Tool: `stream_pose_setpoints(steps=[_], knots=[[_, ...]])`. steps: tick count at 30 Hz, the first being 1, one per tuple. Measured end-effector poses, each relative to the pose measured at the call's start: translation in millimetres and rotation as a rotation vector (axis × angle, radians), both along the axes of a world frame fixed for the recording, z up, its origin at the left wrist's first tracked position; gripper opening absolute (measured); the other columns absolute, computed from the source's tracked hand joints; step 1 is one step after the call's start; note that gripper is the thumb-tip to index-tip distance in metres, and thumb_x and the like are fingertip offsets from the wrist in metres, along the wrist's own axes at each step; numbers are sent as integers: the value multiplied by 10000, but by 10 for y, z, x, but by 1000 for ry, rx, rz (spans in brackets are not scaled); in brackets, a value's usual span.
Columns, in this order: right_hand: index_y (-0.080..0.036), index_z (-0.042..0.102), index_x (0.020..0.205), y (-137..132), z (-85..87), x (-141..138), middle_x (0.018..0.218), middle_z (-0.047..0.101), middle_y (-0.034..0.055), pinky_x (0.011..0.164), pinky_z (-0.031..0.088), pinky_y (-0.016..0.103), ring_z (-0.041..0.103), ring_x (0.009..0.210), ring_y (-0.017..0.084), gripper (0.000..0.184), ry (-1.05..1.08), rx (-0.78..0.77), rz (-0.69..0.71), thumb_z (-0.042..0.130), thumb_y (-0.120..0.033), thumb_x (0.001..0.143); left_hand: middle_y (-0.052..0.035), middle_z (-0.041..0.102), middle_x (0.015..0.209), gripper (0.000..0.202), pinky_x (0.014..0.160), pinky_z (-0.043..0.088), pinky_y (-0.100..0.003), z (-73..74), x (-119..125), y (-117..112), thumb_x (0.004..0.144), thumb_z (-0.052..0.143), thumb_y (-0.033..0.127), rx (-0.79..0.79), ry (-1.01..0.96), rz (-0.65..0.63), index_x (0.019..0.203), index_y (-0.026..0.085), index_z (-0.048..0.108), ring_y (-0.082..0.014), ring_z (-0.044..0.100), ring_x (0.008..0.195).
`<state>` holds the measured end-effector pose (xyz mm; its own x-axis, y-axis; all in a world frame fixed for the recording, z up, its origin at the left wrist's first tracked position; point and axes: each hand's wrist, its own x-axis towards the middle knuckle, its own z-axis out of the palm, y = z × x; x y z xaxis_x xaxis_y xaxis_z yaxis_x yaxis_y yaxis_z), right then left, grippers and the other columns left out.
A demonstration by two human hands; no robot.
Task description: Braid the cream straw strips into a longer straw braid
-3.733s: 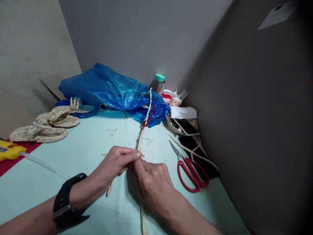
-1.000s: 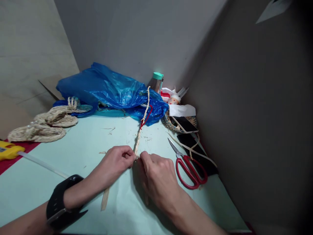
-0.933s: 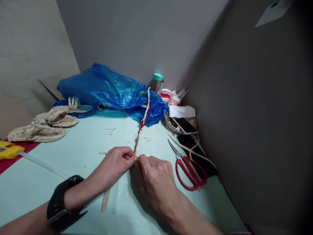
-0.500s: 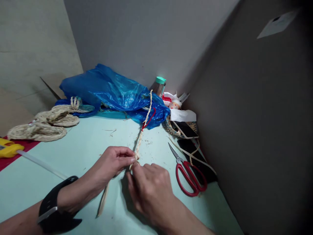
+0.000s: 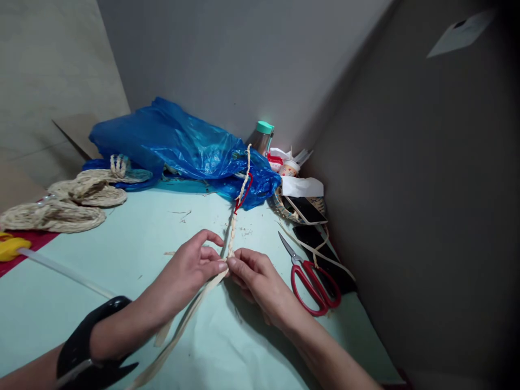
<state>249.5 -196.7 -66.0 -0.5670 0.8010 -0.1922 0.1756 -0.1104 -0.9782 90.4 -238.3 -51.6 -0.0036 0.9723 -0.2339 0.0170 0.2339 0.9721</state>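
A pale braided cord (image 5: pixel 232 235) runs from the blue bag down to my two hands, with a red string (image 5: pixel 244 195) looped around its upper part. My left hand (image 5: pixel 199 262) pinches the braid's lower end between thumb and fingers, its index finger bent and lifted. Right beside it, my right hand (image 5: pixel 255 273) grips the same end between thumb and index finger. Loose flat strands (image 5: pixel 179 336) trail from the pinch toward the lower left, passing below my left wrist, which wears a black band (image 5: pixel 95 338).
Red-handled scissors (image 5: pixel 311 279) lie half open on the right, near a phone (image 5: pixel 306 210) on a basket. The blue plastic bag (image 5: pixel 174 141) and a bottle (image 5: pixel 263 135) stand behind. Coiled cord bundles (image 5: pixel 52 214) and a yellow glue gun (image 5: pixel 12 248) are left.
My right hand has turned and moved up beside the braid, its thumb now on top. A long strand now trails to the lower left. The view has shifted slightly.
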Motion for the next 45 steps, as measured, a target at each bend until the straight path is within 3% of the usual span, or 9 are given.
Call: stream_pose_setpoints(steps=[5,9,15,18,21,27,34,40,45], knots=[[-157,527,639,18,55,61,546,500,-45,496,265,205,328,478,64,348,-52,99,2,550,-382,902,13,664,701,112,676,422,-299,20,-34,3,839,540,315,117,324,-49,869,215,583,-189,623,714],[-151,579,681,8,77,52,587,605,-13,534,305,205,403,530,83,257,-81,195,-10,544,-286,897,14,686,720,200,677,408,-296,76,-28,-20,877,493,325,168,572,-61,803,219,646,-182,608,701],[-150,623,670,-66,71,1,607,598,-11,554,309,214,461,567,92,228,-268,431,-100,533,-207,872,7,673,751,155,666,403,-298,99,75,-70,872,492,265,209,877,-27,803,207,618,-175,606,680],[-153,617,657,-102,45,-11,571,564,-23,538,297,217,438,541,87,237,-295,471,-127,525,-198,871,-1,631,709,159,620,401,-298,3,115,-101,880,463,205,369,1052,-1,758,195,565,-175,598,640],[-152,625,657,-105,29,-4,565,583,-14,552,340,211,491,533,92,261,-236,409,-116,508,-210,884,5,570,637,214,552,386,-289,-104,135,-135,900,429,164,658,1176,21,716,190,537,-162,559,562],[-149,667,698,-39,10,24,592,642,17,626,430,221,602,591,122,300,-48,189,-51,483,-264,906,3,566,613,249,555,406,-268,-158,155,-185,905,429,77,935,1133,-21,735,169,586,-138,552,544],[-134,664,731,13,-82,16,544,574,-7,537,388,219,517,497,99,225,51,55,-103,572,-304,847,-17,612,724,185,626,422,-293,-77,109,-235,920,492,169,799,1016,-61,797,173,630,-154,573,650],[-118,666,710,13,-62,-13,558,561,-15,501,338,208,455,463,71,181,150,-21,-116,600,-257,806,-58,589,937,261,745,425,-340,-128,79,-344,931,452,141,773,1031,-129,1142,176,603,-210,526,870],[-119,657,696,0,-22,-41,472,446,-61,455,211,209,317,437,49,153,200,-132,-160,653,-255,766,-63,575,991,339,804,414,-360,-168,93,-411,928,436,101,800,1028,-113,1229,195,562,-217,488,909]])
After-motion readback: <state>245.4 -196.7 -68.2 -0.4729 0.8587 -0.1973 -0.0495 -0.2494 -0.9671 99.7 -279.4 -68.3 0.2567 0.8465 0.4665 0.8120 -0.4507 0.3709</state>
